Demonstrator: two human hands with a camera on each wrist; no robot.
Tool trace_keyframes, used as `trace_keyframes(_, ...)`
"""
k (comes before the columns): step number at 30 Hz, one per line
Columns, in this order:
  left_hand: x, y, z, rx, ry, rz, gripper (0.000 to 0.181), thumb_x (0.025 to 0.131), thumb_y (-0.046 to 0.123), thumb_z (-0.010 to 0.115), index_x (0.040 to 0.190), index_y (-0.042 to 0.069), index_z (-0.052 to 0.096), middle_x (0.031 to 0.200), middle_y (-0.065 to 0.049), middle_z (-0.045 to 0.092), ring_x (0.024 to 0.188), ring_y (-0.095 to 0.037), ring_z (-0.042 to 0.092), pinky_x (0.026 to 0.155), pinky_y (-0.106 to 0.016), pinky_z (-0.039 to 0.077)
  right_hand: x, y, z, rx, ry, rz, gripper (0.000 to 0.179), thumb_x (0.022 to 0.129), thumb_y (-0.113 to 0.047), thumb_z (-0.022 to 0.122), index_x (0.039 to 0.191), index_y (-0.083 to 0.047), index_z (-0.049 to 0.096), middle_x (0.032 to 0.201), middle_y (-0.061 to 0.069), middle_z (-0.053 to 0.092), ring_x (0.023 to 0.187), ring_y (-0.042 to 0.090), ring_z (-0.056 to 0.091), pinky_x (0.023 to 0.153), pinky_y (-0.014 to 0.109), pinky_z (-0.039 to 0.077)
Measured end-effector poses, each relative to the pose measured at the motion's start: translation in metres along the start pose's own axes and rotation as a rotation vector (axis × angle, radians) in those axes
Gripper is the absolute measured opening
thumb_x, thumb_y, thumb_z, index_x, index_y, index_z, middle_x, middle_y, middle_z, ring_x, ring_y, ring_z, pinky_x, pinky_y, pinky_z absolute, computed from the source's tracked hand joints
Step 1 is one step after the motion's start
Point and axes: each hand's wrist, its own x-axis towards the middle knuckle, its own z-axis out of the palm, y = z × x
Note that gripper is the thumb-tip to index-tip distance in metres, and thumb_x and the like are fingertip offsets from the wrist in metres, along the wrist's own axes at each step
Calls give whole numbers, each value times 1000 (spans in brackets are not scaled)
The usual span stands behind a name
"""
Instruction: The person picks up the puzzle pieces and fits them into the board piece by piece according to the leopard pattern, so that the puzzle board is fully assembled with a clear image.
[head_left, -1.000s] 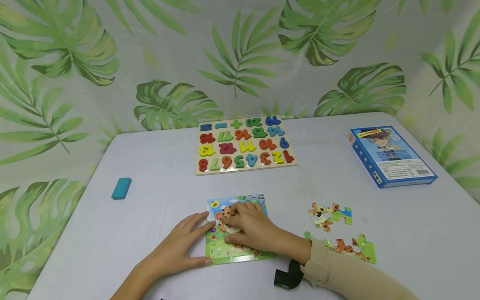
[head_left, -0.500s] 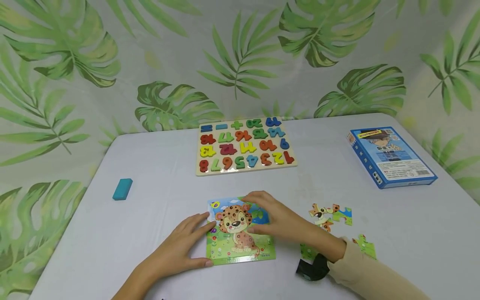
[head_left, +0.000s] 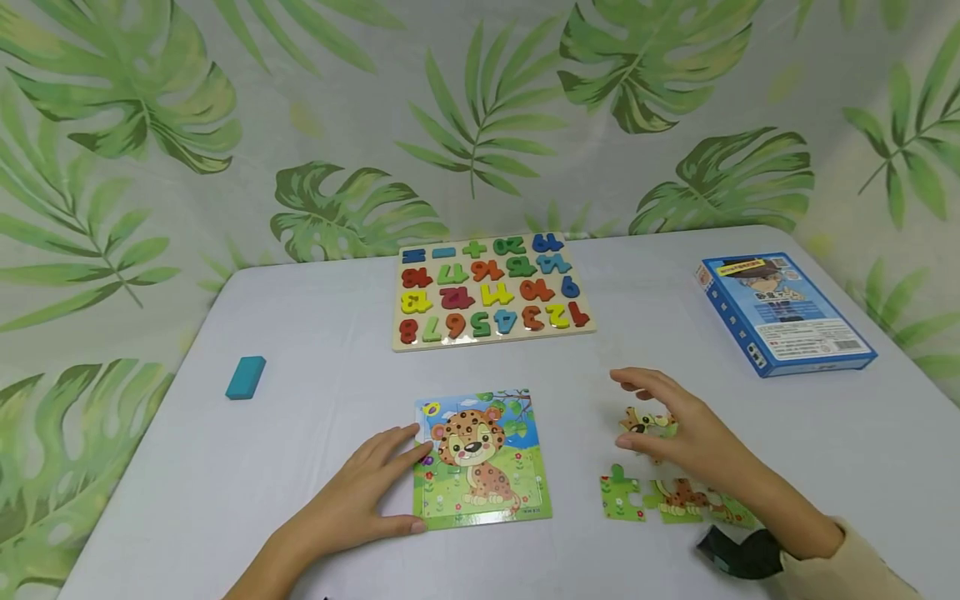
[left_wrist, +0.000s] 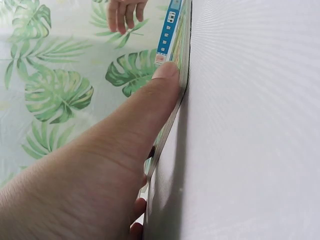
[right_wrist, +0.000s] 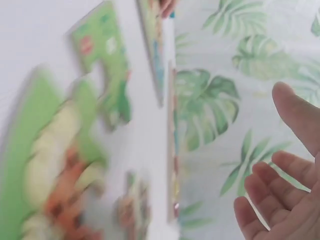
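Observation:
My left hand (head_left: 363, 492) lies beside a leopard jigsaw puzzle (head_left: 487, 487), its fingertips at the left edge and its thumb at the near left corner. In the left wrist view the thumb (left_wrist: 165, 82) touches the board's edge. No gap shows in the leopard picture. To the right, my right hand (head_left: 690, 437) hovers over loose jigsaw pieces with thumb and fingers spread, holding nothing. It partly hides a piece with an animal's face (head_left: 641, 421). Below lie a green corner piece (head_left: 622, 500) and an orange spotted piece (head_left: 681, 500); others are partly covered by the wrist.
A wooden number board (head_left: 495, 292) with coloured numerals lies at the back of the white table (head_left: 322, 333). At the back right is a blue box (head_left: 783, 312), and a teal block (head_left: 245, 377) sits at the left. A leafy cloth (head_left: 480, 108) hangs behind.
My right hand has lifted away from the puzzle and moved right to the loose pieces, uncovering the leopard picture. The left hand has stayed at the board's left edge.

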Motion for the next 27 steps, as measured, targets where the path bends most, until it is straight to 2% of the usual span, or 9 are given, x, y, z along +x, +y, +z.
trace_keyframes(2, 0, 0, 0, -1, -1, -2, 84, 70, 66, 58, 139, 23, 36, 146, 1, 21, 131, -22, 17, 102, -46, 21, -6, 8, -2, -1, -20, 37, 66, 76, -23, 72, 134, -17, 40, 129, 3, 45, 106, 25, 47, 81, 45, 43)
trace_keyframes(9, 0, 0, 1, -2, -3, -5, 84, 70, 66, 58, 139, 24, 36, 146, 2, 20, 131, -21, 17, 102, -46, 21, -18, 36, -3, -24, -128, 133, 68, 75, -31, 71, 132, -8, 41, 129, 11, 44, 105, 28, 48, 82, 46, 43)
trace_keyframes(14, 1, 0, 1, -2, -4, -5, 84, 69, 66, 58, 139, 24, 36, 146, 2, 21, 131, -21, 17, 102, -46, 21, -20, 49, -8, -39, -232, 200, 70, 75, -37, 70, 132, -8, 41, 132, 13, 41, 116, 33, 41, 91, 54, 34)
trace_keyframes(17, 1, 0, 0, -3, -5, -9, 84, 69, 66, 58, 139, 24, 36, 146, 2, 20, 131, -21, 17, 102, -46, 21, -20, 52, -10, -68, -270, 202, 71, 75, -39, 70, 133, -8, 41, 132, 15, 40, 120, 37, 35, 92, 58, 30)
trace_keyframes(21, 1, 0, 0, -4, -1, -9, 84, 69, 66, 58, 139, 25, 36, 147, 2, 20, 132, -22, 17, 102, -47, 21, -19, 53, -10, -113, -274, 180, 70, 75, -40, 69, 132, -8, 44, 128, 15, 42, 119, 38, 34, 90, 59, 32)
trace_keyframes(27, 1, -1, 1, -8, 0, -10, 84, 69, 66, 58, 139, 25, 36, 146, 2, 20, 132, -22, 17, 102, -47, 21, -17, 49, -3, -175, -210, 151, 72, 75, -43, 70, 130, -3, 45, 119, 13, 44, 110, 32, 43, 87, 53, 39)
